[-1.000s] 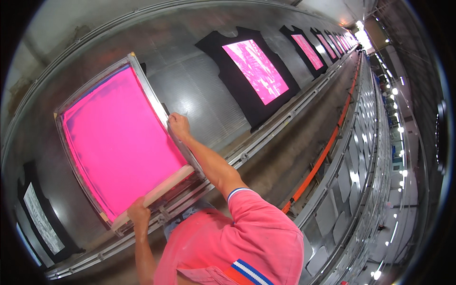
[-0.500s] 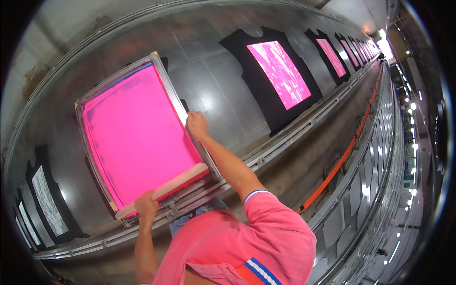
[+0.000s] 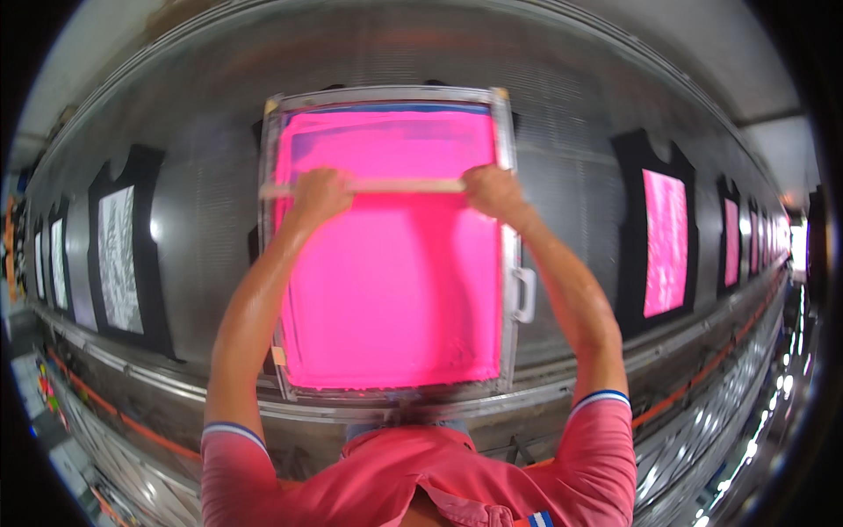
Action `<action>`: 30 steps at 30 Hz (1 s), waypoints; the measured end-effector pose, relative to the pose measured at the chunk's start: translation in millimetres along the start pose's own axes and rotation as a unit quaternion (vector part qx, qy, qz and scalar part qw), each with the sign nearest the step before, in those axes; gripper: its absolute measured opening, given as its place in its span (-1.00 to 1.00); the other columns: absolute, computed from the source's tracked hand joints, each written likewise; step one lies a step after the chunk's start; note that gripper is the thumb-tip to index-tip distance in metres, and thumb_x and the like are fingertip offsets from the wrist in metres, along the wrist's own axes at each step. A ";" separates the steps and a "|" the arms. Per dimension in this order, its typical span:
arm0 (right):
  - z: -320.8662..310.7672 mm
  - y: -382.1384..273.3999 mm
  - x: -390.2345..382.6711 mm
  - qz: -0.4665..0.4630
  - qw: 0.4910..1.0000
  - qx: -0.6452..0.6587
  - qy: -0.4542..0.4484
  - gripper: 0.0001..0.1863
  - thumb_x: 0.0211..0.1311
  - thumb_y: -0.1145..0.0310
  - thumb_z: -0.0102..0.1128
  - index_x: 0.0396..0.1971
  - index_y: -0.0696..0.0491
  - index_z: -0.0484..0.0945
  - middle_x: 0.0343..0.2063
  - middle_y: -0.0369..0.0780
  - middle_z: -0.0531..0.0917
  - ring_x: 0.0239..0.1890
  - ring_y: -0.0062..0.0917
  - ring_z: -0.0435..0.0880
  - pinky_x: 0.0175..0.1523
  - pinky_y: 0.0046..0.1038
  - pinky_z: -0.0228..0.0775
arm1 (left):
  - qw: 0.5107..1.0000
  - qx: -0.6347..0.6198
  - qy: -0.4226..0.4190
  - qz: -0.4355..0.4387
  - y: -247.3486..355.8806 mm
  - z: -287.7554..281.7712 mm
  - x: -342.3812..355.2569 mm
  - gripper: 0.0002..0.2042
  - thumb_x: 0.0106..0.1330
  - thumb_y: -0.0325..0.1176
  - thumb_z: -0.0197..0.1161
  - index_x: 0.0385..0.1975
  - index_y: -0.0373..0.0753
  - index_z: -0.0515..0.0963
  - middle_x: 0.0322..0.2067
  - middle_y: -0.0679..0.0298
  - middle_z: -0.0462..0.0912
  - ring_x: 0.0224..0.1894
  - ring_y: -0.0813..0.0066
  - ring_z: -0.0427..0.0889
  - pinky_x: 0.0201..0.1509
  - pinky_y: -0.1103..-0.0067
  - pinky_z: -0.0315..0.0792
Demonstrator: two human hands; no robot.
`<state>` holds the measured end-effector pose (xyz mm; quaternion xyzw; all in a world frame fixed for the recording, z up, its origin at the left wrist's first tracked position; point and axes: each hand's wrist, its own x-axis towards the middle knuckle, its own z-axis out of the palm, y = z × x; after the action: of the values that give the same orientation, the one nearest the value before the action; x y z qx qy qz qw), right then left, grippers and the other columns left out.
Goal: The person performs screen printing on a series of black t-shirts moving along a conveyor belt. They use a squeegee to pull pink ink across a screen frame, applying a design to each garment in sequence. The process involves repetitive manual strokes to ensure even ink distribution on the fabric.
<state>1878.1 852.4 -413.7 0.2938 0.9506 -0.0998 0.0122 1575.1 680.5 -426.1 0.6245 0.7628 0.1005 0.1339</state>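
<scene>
A silk-screen frame (image 3: 507,299) with metal sides lies on the long grey printing table, its mesh spread with bright pink ink (image 3: 386,290). Across the upper part of the mesh runs a wooden-handled squeegee (image 3: 408,185). My left hand (image 3: 323,195) is wrapped round it left of the middle. Near its right end my right hand (image 3: 493,191) grips the same squeegee, beside the frame's right side. Underneath the frame lies a black shirt, mostly hidden, with only dark edges showing.
To the right, a black shirt (image 3: 628,255) bears a pink print, with several more beyond it. On the left, a black shirt (image 3: 154,263) carries a white-grey print. A white handle (image 3: 524,295) sticks out from the frame's right side. A metal rail (image 3: 571,393) follows the table's near edge.
My right hand has gone from the frame's right side to the squeegee. Both hands and the squeegee are now at the far part of the mesh. My view has turned and levelled.
</scene>
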 end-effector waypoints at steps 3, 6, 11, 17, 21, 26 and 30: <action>-12.9 17.4 71.2 0.014 0.998 -0.055 -0.024 -0.82 0.12 0.32 0.11 -0.39 -0.03 0.69 -0.46 -0.13 0.73 -0.41 -0.18 0.76 -0.31 -0.13 0.62 | 0.999 0.046 0.001 0.005 -67.7 -29.3 50.5 -0.76 0.01 -0.25 0.30 -0.30 -0.08 0.74 -0.42 0.10 0.73 -0.29 0.01 0.71 -0.20 0.18 0.60; -14.5 23.5 126.6 0.000 0.997 -0.074 0.006 -0.80 0.14 0.32 0.11 -0.36 -0.02 0.71 -0.41 -0.04 0.73 -0.34 -0.08 0.75 -0.22 -0.08 0.61 | 0.995 0.080 -0.012 -0.050 -99.8 -53.0 75.2 -0.79 0.00 -0.32 0.27 -0.38 -0.21 0.73 -0.40 -0.01 0.72 -0.25 -0.05 0.72 -0.14 0.17 0.60; -11.6 43.1 147.1 0.027 0.996 -0.080 0.006 -0.73 0.10 0.39 0.08 -0.25 -0.03 0.72 -0.36 -0.03 0.74 -0.25 -0.06 0.74 -0.13 -0.11 0.59 | 0.995 0.093 0.011 -0.028 -110.8 -38.8 109.4 -0.80 -0.03 -0.38 0.23 -0.42 -0.23 0.73 -0.42 -0.06 0.71 -0.28 -0.05 0.72 -0.15 0.19 0.60; 0.7 21.3 108.5 0.040 0.996 -0.051 0.059 -0.77 0.15 0.43 0.12 -0.23 -0.06 0.71 -0.24 -0.17 0.75 -0.25 -0.14 0.74 -0.12 -0.15 0.58 | 0.994 0.102 0.022 -0.040 -101.9 -22.7 72.4 -0.74 -0.04 -0.40 0.23 -0.34 -0.16 0.76 -0.45 0.01 0.72 -0.31 0.03 0.74 -0.18 0.22 0.61; 13.3 -3.3 49.5 0.009 0.997 -0.037 0.064 -0.78 0.09 0.51 0.12 -0.28 0.00 0.69 -0.33 -0.21 0.72 -0.26 -0.20 0.72 -0.18 -0.21 0.60 | 0.994 0.102 0.033 -0.029 -89.5 -6.7 9.0 -0.62 -0.01 -0.41 0.23 -0.13 -0.09 0.75 -0.45 0.06 0.73 -0.32 0.05 0.74 -0.18 0.24 0.61; 23.7 -49.4 -45.8 0.032 0.999 -0.022 0.017 -0.74 0.09 0.51 0.20 -0.19 0.00 0.65 -0.27 -0.30 0.69 -0.16 -0.29 0.71 -0.12 -0.23 0.59 | 0.995 0.088 0.007 -0.046 -68.3 18.4 -90.1 -0.53 0.00 -0.44 0.23 0.00 -0.03 0.70 -0.33 0.08 0.75 -0.31 0.06 0.74 -0.18 0.25 0.61; 30.4 -84.6 -125.5 0.025 0.999 -0.020 -0.002 -0.73 0.06 0.56 0.20 -0.20 0.02 0.67 -0.29 -0.28 0.69 -0.18 -0.32 0.72 -0.14 -0.26 0.61 | 0.996 0.071 -0.014 -0.050 -32.9 28.8 -177.5 -0.53 0.02 -0.44 0.23 0.01 -0.02 0.69 -0.20 0.18 0.75 -0.27 0.10 0.73 -0.17 0.24 0.60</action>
<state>1933.4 708.3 -417.7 0.3174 0.9445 -0.0813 0.0223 1586.8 499.7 -449.9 0.5947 0.7965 0.0310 0.1047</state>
